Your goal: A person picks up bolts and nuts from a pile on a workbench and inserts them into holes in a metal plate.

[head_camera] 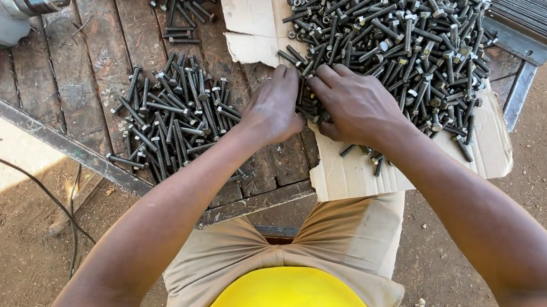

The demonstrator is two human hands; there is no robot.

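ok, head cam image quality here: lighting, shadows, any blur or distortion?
Head view: hard daylight, with a bright sunlit patch of ground at lower left and the bench in even shade. Small glints on the big bolt pile, none blown out. Left hand and right hand are sharp, with no motion blur. The wide lens bows the forearms outward toward the frame edges.

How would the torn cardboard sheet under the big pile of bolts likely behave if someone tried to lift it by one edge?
The cardboard sheet would probably sag or fold: it looks thin, creased and torn. The bolts heaped on it look like steel, likely heavy, and would probably roll off toward the wooden table.
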